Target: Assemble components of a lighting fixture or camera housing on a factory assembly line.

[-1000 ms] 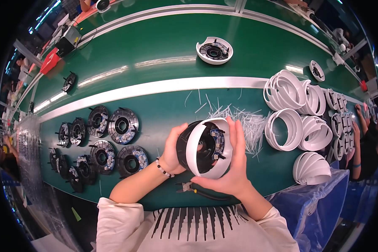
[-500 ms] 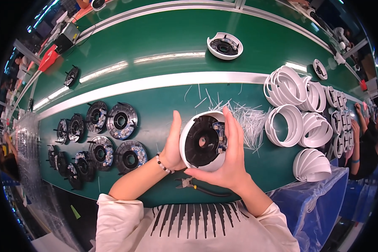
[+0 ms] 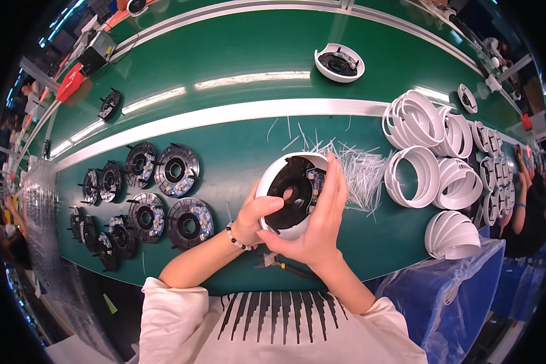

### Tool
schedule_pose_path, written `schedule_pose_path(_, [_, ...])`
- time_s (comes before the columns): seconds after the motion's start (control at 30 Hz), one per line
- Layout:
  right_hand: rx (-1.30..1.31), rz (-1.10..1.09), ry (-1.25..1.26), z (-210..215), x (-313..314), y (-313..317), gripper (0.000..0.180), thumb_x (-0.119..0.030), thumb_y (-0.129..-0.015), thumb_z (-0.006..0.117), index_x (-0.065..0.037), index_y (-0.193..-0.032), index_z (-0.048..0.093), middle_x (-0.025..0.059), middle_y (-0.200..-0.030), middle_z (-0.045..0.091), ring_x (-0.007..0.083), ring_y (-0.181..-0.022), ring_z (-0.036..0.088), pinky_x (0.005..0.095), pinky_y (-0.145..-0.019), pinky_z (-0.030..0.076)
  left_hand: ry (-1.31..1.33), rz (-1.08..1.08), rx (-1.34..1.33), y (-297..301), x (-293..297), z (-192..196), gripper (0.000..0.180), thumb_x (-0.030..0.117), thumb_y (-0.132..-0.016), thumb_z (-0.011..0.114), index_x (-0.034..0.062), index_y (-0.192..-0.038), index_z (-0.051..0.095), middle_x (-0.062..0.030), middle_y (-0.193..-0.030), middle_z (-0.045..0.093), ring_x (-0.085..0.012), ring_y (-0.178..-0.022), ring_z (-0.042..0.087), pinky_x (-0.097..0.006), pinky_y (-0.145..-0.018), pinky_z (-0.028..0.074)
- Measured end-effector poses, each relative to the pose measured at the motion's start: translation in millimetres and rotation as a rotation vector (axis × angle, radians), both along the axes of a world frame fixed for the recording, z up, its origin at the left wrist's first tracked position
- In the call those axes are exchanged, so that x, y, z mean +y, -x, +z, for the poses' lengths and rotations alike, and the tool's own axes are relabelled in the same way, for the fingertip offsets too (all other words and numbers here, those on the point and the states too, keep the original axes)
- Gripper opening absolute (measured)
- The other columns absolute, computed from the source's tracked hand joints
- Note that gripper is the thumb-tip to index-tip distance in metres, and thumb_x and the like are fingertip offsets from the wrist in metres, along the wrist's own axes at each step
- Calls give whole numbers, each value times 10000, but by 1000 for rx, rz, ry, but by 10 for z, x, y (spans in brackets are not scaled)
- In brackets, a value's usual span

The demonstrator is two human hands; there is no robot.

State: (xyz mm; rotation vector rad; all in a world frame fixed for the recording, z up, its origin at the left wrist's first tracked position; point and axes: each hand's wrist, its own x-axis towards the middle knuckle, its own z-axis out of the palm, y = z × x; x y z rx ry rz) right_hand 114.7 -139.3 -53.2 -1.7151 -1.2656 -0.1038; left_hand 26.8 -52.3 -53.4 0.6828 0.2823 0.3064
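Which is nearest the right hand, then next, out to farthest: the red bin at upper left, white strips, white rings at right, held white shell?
1. White shell: against the right hand.
2. White strips: mostly just right of its fingers.
3. White rings: farther right.
4. Red bin: far upper left.

No text, label, brand, number or sign can be read anywhere in the head view.

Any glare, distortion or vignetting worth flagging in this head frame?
In the head view: light streaks glare off the far green surface; the white divider strip bows with fisheye distortion; black vignetting fills the corners; the held black disc looks reasonably sharp.
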Motion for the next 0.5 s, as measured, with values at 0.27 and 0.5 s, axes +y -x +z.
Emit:
schedule_pose_path(0.27, [2, -71, -21, -83, -39, 27, 1050, -549, -580, 637, 112, -1259, 183, 271, -1267, 286, 389, -1138, 307, 443, -932, 256, -69, 202, -113, -137, -168, -8, 726, 274, -644, 548, -31, -1251, 295, -147, -1119, 467, -191, -997, 489, -304, -858, 402])
schedule_pose_path(0.5, [1, 11, -59, -27, 42, -88, 1065, -527, -560, 679, 100, -1263, 183, 250, -1260, 314, 391, -1120, 335, 450, -908, 263, 27, 290, -146, -156, -137, -80, 555, 270, -722, 497, -18, -1184, 387, -129, -1081, 497, -200, -987, 499, -314, -855, 407])
